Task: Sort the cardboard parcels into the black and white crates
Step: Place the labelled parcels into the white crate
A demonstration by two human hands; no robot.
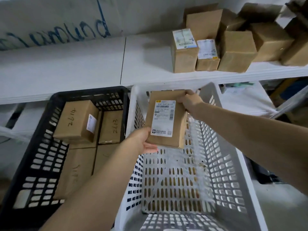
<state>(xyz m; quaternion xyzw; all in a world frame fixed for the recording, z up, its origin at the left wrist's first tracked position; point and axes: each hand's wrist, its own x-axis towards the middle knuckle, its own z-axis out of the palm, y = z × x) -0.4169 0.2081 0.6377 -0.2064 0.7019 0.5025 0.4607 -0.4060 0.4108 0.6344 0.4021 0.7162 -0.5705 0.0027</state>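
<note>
Parcel (165,119) hangs over the white crate (221,172), both hands grasping it, left (145,142) underneath, right (190,100) on top.

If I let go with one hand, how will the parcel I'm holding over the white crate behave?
The parcel looks stiff: its edges stay straight though held only at two corners. Probably light, since the left hand and right hand grip it by the fingertips. Its flat sides shouldn't roll, but held by one corner it would likely swing.
</note>
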